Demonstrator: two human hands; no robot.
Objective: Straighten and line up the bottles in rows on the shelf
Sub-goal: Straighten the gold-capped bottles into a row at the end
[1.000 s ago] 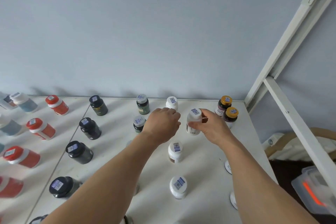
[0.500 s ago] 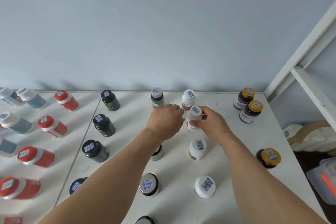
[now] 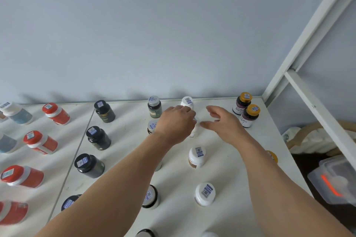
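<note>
Bottles stand in rows on the white shelf (image 3: 231, 165). My left hand (image 3: 175, 124) curls over a small white bottle (image 3: 195, 133) in the second row and hides most of it. My right hand (image 3: 221, 124) hovers just right of that bottle with fingers spread, holding nothing. Behind them at the wall stand a white bottle (image 3: 187, 102) and a grey-capped green bottle (image 3: 154, 107). Two more white bottles (image 3: 196, 157) (image 3: 205, 194) stand in a column in front of the hands.
Two yellow-capped bottles (image 3: 248, 111) stand at the back right corner. Black bottles (image 3: 98, 137) form a column on the left, red-capped bottles (image 3: 40, 142) further left. A white frame post (image 3: 308, 31) rises at the right; a plastic box (image 3: 335, 183) lies below.
My right hand has let go of the small white bottle and opened, drawing off to the right. My left hand has moved over the bottle.
</note>
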